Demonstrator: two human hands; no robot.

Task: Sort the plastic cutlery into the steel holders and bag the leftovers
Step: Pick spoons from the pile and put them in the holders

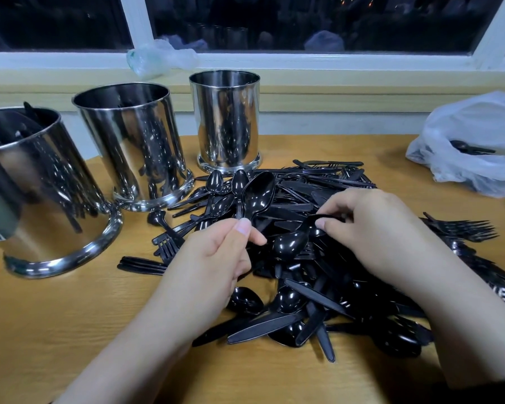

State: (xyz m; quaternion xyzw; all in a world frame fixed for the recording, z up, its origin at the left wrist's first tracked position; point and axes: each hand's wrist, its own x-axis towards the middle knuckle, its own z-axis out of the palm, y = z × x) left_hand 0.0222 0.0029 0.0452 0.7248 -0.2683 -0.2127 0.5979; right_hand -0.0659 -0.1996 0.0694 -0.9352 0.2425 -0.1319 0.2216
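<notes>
A heap of black plastic spoons, forks and knives [318,275] covers the middle of the wooden table [70,310]. My left hand [213,260] holds a black spoon [258,193] upright by its handle, bowl up. My right hand [373,228] pinches another black spoon [292,243] on top of the heap. Three steel holders stand at the left: the near left one [38,193] has dark cutlery inside, then the middle one [131,147] and the far one [226,121].
A white plastic bag [475,147] with some black cutlery in it lies at the right edge. A crumpled clear bag [158,58] sits on the window sill behind the holders. A bundle of forks [464,228] lies beside my right wrist.
</notes>
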